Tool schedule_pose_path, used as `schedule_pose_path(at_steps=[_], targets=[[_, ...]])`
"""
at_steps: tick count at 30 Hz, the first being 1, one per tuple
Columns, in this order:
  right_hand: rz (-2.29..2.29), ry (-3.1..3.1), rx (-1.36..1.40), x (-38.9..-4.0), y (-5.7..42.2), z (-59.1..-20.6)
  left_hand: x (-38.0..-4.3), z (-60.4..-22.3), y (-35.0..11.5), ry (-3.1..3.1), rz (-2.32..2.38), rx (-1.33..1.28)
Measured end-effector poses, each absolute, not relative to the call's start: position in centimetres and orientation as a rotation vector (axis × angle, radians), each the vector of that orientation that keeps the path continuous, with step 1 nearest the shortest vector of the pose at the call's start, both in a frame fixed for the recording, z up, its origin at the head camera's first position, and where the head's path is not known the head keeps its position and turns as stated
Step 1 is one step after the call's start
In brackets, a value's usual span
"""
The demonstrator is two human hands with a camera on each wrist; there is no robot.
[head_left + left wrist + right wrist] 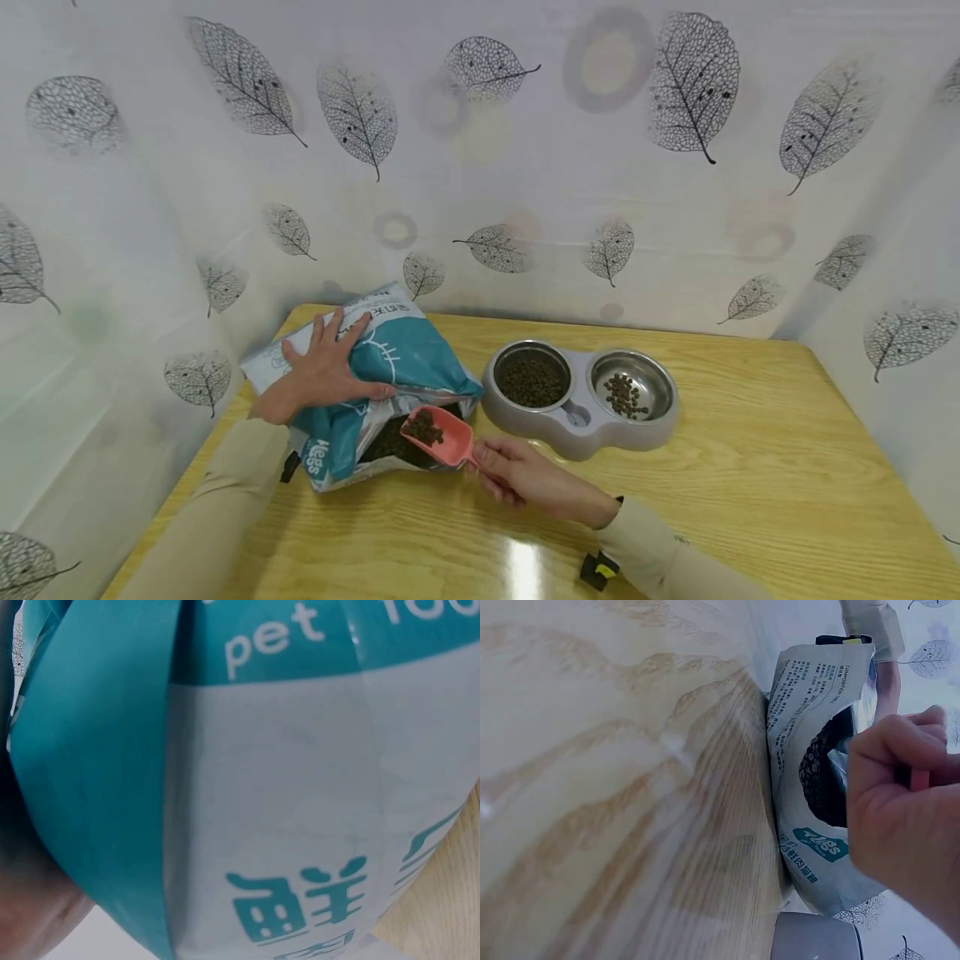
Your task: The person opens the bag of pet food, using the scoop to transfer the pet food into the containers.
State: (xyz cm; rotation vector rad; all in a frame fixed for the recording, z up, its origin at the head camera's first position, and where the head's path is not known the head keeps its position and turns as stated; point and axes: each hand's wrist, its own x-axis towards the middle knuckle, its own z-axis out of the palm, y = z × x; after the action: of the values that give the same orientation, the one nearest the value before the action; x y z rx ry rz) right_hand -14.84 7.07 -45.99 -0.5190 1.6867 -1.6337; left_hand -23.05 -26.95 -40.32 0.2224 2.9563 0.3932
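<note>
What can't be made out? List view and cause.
Right wrist view: scoop, mostly hidden by the right hand.
Right wrist view: bowl stand, cut off by the bottom edge.
Left wrist view: left hand, mostly hidden by bag and edge.
Head view: depth of food in the bag, hidden by its wall.

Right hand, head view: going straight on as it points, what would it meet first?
Leading with the pink plastic scoop it grips, the right hand would probably meet the open teal-and-white plastic bag first; the depth between them is unclear.
</note>
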Motion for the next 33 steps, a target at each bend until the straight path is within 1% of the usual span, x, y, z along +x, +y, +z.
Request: schedule_pose_path(at_steps=[8, 15, 20, 33], targets=[[-1.741, 1.569, -0.605, -14.9, 7.4, -46.1, -22.9, -40.5, -26.9, 2.96, 0.402, 0.224], [-1.734, 1.688, -0.61, -15.1, 9.0, -45.6, -22.9, -40.3, -26.8, 2.96, 0.41, 0.228], [-1.732, 1.762, -0.628, -15.3, 10.9, -44.9, -22.9, -40.1, -26.8, 2.956, 0.397, 0.221], [-1.714, 1.945, -0.459, -15.7, 17.9, -43.4, -23.1, -40.3, -26.8, 2.947, 0.388, 0.208]])
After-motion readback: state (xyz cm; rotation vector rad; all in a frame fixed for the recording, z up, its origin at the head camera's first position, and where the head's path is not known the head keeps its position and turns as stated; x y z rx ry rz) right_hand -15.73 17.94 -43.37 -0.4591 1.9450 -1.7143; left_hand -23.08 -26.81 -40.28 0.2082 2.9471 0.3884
